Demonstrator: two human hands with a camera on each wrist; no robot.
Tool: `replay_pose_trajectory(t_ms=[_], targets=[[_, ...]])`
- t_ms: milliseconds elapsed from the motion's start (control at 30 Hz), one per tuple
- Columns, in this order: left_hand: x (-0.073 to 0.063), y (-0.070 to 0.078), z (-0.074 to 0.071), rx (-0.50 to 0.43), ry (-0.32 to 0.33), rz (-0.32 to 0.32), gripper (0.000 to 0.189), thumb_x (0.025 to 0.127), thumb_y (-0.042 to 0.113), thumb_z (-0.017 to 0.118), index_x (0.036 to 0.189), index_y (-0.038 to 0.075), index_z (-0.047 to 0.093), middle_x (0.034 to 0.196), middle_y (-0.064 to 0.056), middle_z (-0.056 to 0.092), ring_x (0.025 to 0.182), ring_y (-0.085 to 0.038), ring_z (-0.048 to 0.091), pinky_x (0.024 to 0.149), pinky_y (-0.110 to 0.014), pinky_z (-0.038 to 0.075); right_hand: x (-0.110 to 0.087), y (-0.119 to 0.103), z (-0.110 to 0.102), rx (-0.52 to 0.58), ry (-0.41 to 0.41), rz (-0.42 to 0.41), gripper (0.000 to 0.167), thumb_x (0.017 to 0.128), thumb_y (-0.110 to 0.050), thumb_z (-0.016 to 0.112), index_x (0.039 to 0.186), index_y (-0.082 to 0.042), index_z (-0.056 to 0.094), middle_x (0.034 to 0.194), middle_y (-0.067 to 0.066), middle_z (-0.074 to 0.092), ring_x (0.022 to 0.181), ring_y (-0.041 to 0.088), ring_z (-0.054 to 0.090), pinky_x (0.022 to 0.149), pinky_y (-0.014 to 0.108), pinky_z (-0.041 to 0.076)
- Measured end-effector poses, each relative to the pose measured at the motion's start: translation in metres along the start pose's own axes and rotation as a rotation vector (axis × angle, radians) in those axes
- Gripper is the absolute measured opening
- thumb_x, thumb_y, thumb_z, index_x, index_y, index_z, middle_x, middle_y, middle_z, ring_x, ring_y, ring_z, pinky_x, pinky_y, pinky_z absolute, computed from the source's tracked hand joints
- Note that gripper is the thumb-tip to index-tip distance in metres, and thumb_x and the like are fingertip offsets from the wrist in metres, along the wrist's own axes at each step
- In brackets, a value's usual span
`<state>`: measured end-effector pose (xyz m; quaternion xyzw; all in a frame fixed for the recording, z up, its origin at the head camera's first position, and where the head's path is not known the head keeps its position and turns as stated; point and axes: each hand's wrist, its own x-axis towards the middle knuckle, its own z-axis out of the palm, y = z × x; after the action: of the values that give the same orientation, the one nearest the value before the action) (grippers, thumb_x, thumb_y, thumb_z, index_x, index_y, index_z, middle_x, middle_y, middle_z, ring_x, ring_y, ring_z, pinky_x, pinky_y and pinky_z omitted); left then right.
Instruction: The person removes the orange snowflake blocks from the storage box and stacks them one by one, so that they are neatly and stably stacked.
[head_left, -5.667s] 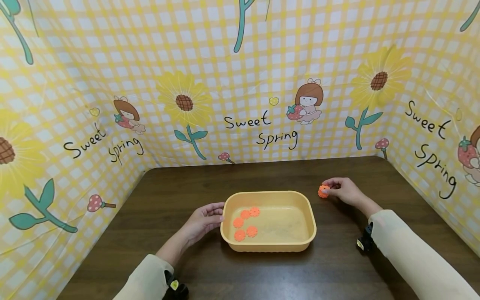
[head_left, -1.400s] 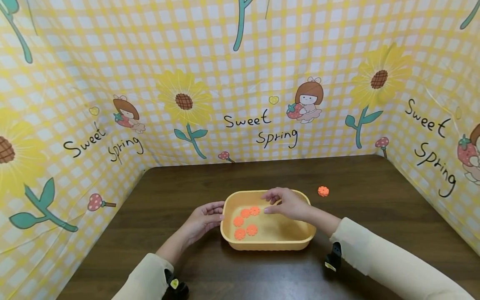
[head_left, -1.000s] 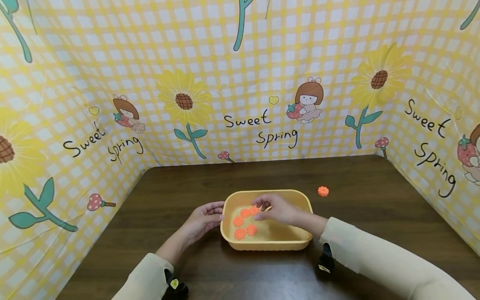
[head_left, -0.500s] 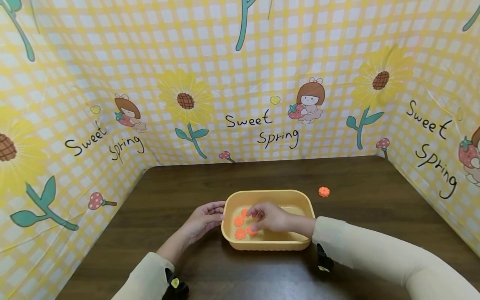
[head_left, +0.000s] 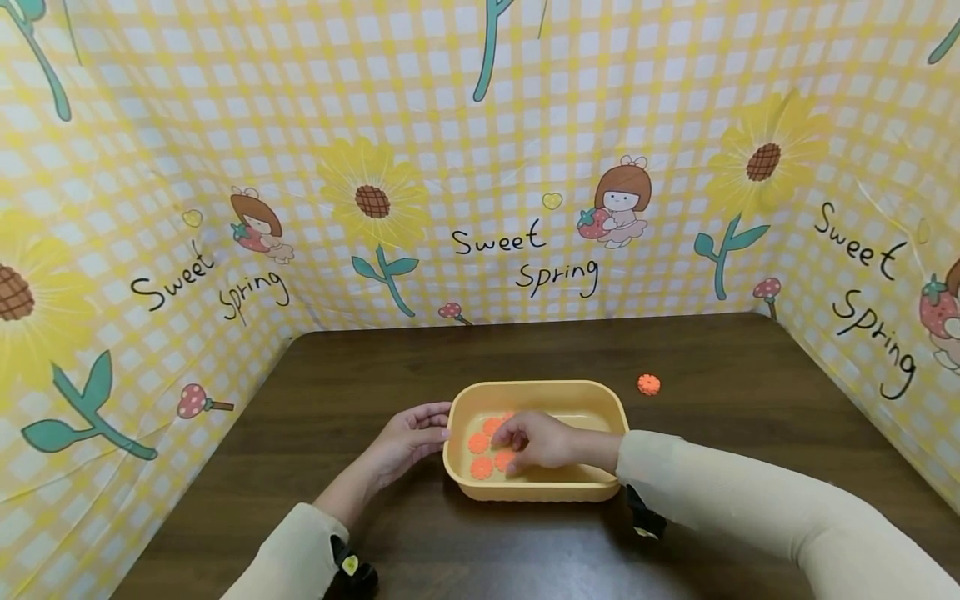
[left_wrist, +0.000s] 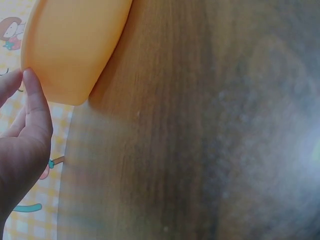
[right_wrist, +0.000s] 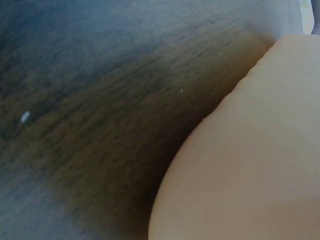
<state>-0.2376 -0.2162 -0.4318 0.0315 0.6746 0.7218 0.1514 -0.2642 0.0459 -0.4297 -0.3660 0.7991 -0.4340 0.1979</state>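
Note:
In the head view, a yellow basin stands on the dark wooden table. Several orange flower-shaped discs lie in its left part. My left hand touches the left end with thumb and fingertips at the rim; the left wrist view shows the thumb against the basin's wall. My right hand is down inside the basin, fingers bent, its thumb and fingertips around one disc. I cannot tell whether it grips anything. Only the basin's outer wall and table show in the right wrist view.
Another orange flower piece, seemingly a small stack, lies on the table right of the basin. A checked cloth with sunflowers hangs behind and at both sides. Each sleeve has a black wrist camera below it.
My right hand left the orange piece on the table's right side and came over the basin. It then moved left and lower among the discs. My left hand stayed at the rim.

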Motion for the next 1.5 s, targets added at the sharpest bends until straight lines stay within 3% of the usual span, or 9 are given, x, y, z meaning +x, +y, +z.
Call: replay_pose_trajectory(t_ms=[200,400,1500], targets=[[0.0002,-0.0006,-0.0006,-0.009,0.000,0.012,0.057,0.090,-0.002,0.065,0.140,-0.011,0.039,0.109,-0.012,0.056,0.094,-0.017,0.060,0.084,-0.030,0.053,0.0023,0.0018,0.0000,-0.075,-0.011,-0.034,0.036,0.076,0.001,0.080,0.110,0.004,0.070,0.107,0.009,0.067,0.091,0.019,0.055,0.080,0.028,0.048],[-0.0008,-0.0014,0.0003,-0.017,0.002,0.020,0.057,0.089,-0.005,0.063,0.140,-0.011,0.038,0.107,-0.010,0.056,0.094,-0.016,0.060,0.084,-0.030,0.053,0.0022,0.0023,0.0001,-0.146,-0.011,-0.067,0.037,0.073,-0.001,0.082,0.109,0.002,0.072,0.098,0.006,0.063,0.087,0.019,0.054,0.075,0.024,0.047],[-0.0015,0.0000,0.0010,-0.016,-0.003,0.015,0.055,0.090,-0.003,0.063,0.139,-0.012,0.039,0.109,-0.012,0.056,0.094,-0.017,0.060,0.085,-0.030,0.053,0.0024,0.0024,-0.0003,-0.194,-0.032,-0.071,0.023,0.074,0.004,0.080,0.094,-0.003,0.074,0.086,-0.002,0.063,0.077,0.011,0.054,0.070,0.021,0.047]])
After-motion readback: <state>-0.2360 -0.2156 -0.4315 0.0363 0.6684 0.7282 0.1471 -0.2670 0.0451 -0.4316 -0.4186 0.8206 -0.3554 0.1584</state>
